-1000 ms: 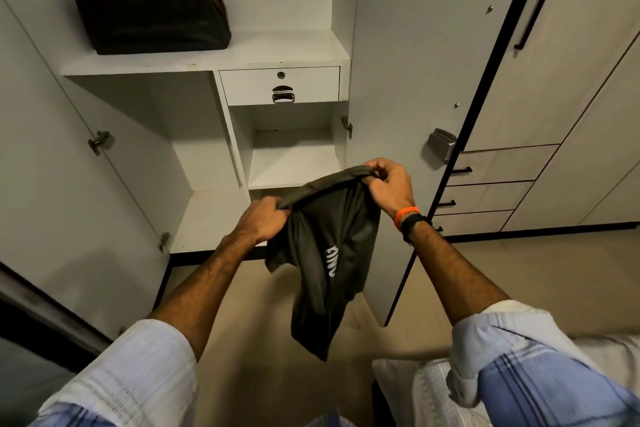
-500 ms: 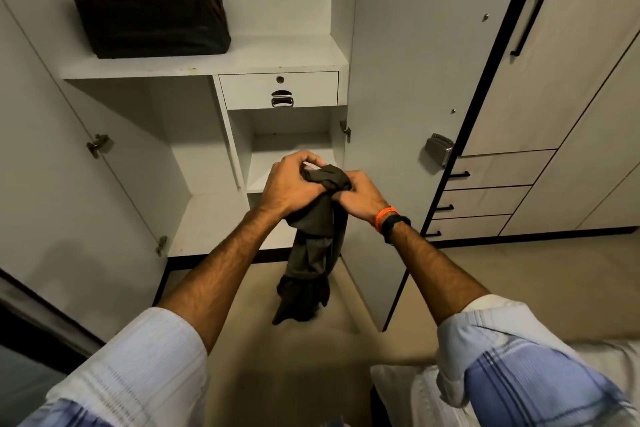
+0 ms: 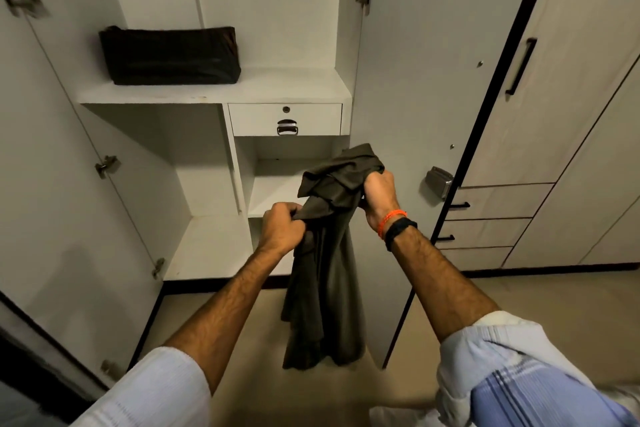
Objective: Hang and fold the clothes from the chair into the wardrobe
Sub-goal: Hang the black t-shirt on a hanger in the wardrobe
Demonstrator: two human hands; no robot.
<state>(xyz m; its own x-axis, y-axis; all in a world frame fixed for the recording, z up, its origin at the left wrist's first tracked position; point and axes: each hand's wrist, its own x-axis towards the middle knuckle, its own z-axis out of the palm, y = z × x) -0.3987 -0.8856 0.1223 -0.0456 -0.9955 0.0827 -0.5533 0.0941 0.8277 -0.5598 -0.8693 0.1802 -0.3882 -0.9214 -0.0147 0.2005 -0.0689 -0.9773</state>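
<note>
Both hands have a tight grip on one dark garment (image 3: 325,274): left hand (image 3: 281,230) bunches its edge, right hand (image 3: 380,198) clutches the wadded top higher up, the rest dangling in front of the open wardrobe (image 3: 214,94). One black bag (image 3: 169,55) on the upper shelf, one small drawer (image 3: 284,119) below it.

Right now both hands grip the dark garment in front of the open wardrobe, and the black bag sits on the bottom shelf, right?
Not quite. In the head view the black bag sits on the top shelf, not the bottom. The left hand and right hand do grip the dark garment.
</note>
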